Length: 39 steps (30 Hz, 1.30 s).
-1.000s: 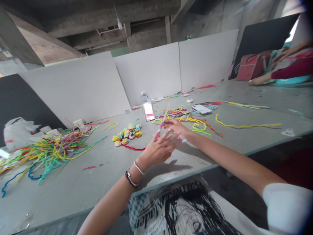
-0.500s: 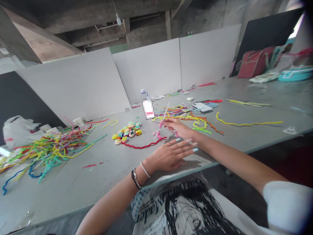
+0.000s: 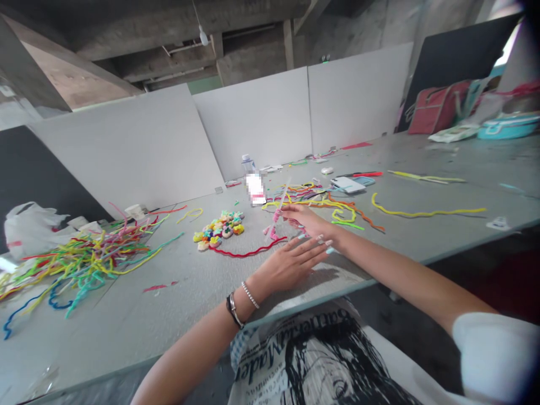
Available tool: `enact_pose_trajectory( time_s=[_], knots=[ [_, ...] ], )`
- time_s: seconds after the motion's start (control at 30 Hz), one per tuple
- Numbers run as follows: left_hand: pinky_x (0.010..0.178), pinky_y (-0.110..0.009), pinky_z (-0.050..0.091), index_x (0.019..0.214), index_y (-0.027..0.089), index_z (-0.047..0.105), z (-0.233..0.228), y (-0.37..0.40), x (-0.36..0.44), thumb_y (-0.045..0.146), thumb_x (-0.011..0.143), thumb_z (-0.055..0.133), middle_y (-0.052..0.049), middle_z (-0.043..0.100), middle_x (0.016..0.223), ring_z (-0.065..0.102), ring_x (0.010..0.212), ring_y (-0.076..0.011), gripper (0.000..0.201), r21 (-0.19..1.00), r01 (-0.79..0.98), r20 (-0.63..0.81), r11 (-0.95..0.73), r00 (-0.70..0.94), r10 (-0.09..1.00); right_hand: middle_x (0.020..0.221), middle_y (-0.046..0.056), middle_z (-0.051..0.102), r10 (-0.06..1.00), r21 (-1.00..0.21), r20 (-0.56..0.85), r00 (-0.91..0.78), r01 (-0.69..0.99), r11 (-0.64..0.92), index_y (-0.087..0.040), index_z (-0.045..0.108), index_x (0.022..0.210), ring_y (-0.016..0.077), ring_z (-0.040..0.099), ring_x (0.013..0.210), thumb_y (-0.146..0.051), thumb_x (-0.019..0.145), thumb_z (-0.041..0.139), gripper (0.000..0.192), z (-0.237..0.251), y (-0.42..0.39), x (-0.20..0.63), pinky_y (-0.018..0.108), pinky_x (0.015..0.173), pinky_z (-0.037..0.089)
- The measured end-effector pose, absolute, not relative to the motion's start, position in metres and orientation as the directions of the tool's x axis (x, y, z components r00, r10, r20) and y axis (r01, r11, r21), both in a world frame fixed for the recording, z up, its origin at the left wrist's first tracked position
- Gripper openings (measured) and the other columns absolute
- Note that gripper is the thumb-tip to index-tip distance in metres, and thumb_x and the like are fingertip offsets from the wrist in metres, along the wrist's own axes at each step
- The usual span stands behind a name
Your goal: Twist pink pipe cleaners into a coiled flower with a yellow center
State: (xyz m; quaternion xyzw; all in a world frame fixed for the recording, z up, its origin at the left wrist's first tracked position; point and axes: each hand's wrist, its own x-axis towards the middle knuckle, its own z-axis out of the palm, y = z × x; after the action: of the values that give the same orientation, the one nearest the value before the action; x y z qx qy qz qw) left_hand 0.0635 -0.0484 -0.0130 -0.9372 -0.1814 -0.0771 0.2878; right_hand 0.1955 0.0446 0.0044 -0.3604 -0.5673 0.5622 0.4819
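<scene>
White panels (image 3: 261,124) stand behind a grey bench (image 3: 177,315), and about midway between its back and front edges is a twisted pink fuzzy wire (image 3: 274,232) with a pale stick (image 3: 285,191) by it; whether the two are joined I cannot tell. The stick's long axis points from the fingertips toward the back edge, while the pink wire sits just left of the right hand (image 3: 307,220), whose thumb and finger seem to pinch it. That hand is the nearer. The left hand (image 3: 291,265) lies between the wire and the front edge, palm down, fingers straight, pointing right toward the other wrist and away from the wire, with nothing seen in its grasp. Just left of the pink wire, a red wire (image 3: 248,254) curves toward a cluster of small flowers (image 3: 218,229); well apart, toward the bench's left end, sprawls a heap of coloured wires (image 3: 97,244).
</scene>
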Motion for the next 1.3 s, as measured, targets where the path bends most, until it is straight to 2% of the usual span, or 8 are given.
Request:
enact_pose_trajectory(
  time_s=[0.13,0.43,0.73,1.0,1.1,1.2,1.27,1.3],
  knots=[
    [0.113,-0.038,0.016,0.141,0.017,0.028,-0.01,-0.052,0.063,0.033,0.092,0.035,-0.001,0.012,0.153,0.004,0.141,-0.0174,0.053,-0.559,0.398,0.237,-0.727,0.917,0.32,0.09,0.0,0.064,0.942,-0.981,0.164,-0.294,-0.151,0.123,-0.021,0.063,0.086,0.009,0.051,0.067,-0.028,0.069,0.067,0.019,0.001,0.048,0.196,0.02,0.054,0.036],
    [0.113,-0.047,0.01,0.142,0.025,0.027,-0.01,-0.059,0.062,0.034,0.09,0.036,0.005,0.011,0.153,-0.005,0.141,-0.0228,0.054,-0.617,0.402,0.318,-0.677,0.914,0.252,0.094,0.002,0.064,0.945,-0.976,0.185,-0.271,-0.166,0.143,-0.024,0.063,0.086,0.0143,0.058,0.083,-0.021,0.071,0.064,0.015,0.001,0.047,0.195,0.026,0.07,0.044],
    [0.112,-0.046,0.008,0.142,0.025,0.027,-0.01,-0.059,0.063,0.039,0.09,0.037,0.005,0.011,0.153,-0.009,0.14,-0.0212,0.055,-0.651,0.402,0.332,-0.644,0.914,0.234,0.096,0.003,0.063,0.93,-0.971,0.232,-0.286,-0.131,0.202,-0.025,0.062,0.089,0.0155,0.057,0.084,-0.022,0.074,0.063,0.015,0.0,0.047,0.196,0.028,0.067,0.045],
    [0.11,-0.051,0.011,0.142,0.028,0.028,-0.01,-0.059,0.064,0.036,0.09,0.039,0.004,0.01,0.153,-0.01,0.14,-0.0228,0.054,-0.671,0.454,0.36,-0.585,0.89,0.278,0.096,0.004,0.063,0.913,-0.969,0.246,-0.326,-0.096,0.227,-0.025,0.064,0.088,0.0134,0.053,0.07,-0.027,0.073,0.064,0.015,-0.007,0.058,0.198,0.026,0.055,0.041],
    [0.109,-0.053,0.011,0.141,0.033,0.026,-0.01,-0.058,0.063,0.031,0.089,0.041,0.004,0.013,0.153,-0.003,0.141,-0.0232,0.054,-0.623,0.463,0.359,-0.63,0.885,0.295,0.096,0.002,0.063,0.911,-0.97,0.241,-0.335,-0.105,0.218,-0.025,0.064,0.09,0.0114,0.052,0.067,-0.027,0.074,0.063,0.017,-0.007,0.057,0.199,0.024,0.054,0.039],
    [0.108,-0.053,0.012,0.139,0.032,0.031,-0.007,-0.058,0.062,0.024,0.089,0.041,0.0,0.023,0.151,0.01,0.14,-0.0237,0.052,-0.501,0.446,0.349,-0.742,0.888,0.299,0.096,0.002,0.064,0.914,-0.972,0.233,-0.332,-0.116,0.205,-0.024,0.064,0.09,0.0106,0.051,0.066,-0.028,0.073,0.063,0.017,-0.005,0.053,0.198,0.024,0.054,0.038],
    [0.107,-0.051,0.016,0.132,0.029,0.042,-0.004,-0.059,0.063,0.024,0.089,0.04,-0.003,0.035,0.145,0.021,0.136,-0.0241,0.043,-0.326,0.394,0.337,-0.859,0.898,0.284,0.092,0.002,0.063,0.922,-0.974,0.221,-0.318,-0.126,0.19,-0.023,0.063,0.089,0.0101,0.049,0.063,-0.027,0.072,0.064,0.017,-0.002,0.051,0.197,0.023,0.052,0.035],
    [0.106,-0.048,0.02,0.125,0.026,0.049,-0.003,-0.06,0.063,0.026,0.089,0.04,-0.006,0.042,0.139,0.029,0.132,-0.0242,0.037,-0.186,0.364,0.349,-0.913,0.893,0.285,0.089,0.002,0.063,0.925,-0.975,0.212,-0.315,-0.131,0.179,-0.023,0.062,0.088,0.0095,0.047,0.06,-0.027,0.071,0.064,0.017,-0.001,0.051,0.197,0.023,0.05,0.033]
  ],
)
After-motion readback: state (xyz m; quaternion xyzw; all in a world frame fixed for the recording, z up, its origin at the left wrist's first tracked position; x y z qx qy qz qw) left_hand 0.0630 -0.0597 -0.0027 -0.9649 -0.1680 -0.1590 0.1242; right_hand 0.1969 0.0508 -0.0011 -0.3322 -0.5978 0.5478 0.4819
